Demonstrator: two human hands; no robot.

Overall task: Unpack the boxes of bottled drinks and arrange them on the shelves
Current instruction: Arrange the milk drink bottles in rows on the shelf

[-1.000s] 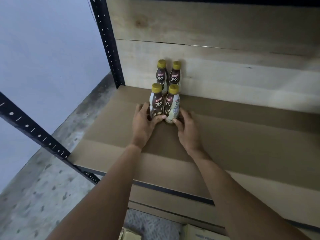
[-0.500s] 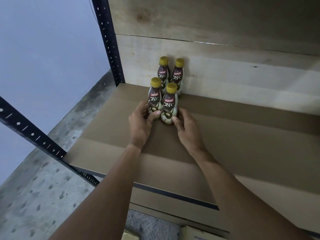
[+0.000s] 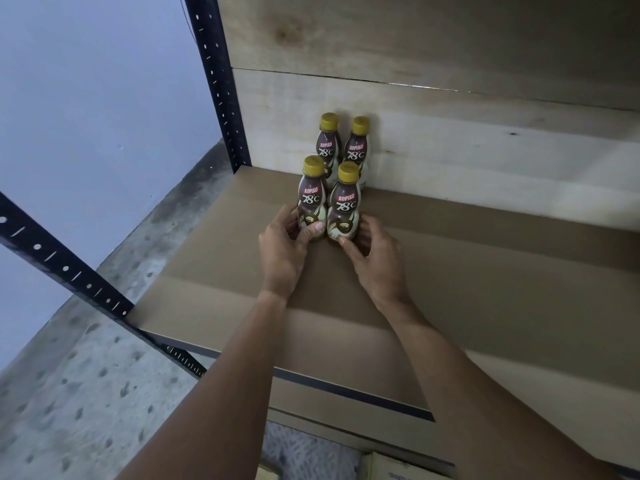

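Note:
Several brown Kopiko bottles with yellow caps stand upright in two rows on the brown shelf board [image 3: 485,271], near its back left corner. My left hand [image 3: 285,249] grips the base of the front left bottle [image 3: 312,199], thumb on its front. My right hand [image 3: 374,261] holds the base of the front right bottle [image 3: 344,206], fingers wrapped behind it. The two back bottles [image 3: 328,143] [image 3: 358,147] stand against the pale wooden back panel, untouched.
A black perforated upright [image 3: 216,77] stands left of the bottles, and a black slanted rail [image 3: 65,268] crosses at the left. Speckled concrete floor [image 3: 69,410] lies below. Cardboard box tops [image 3: 394,467] show at the bottom edge. The shelf stretches bare to the right.
Both front bottles have been turned so their labels face me and pushed slightly back toward the rear pair. My hands stay on their bases.

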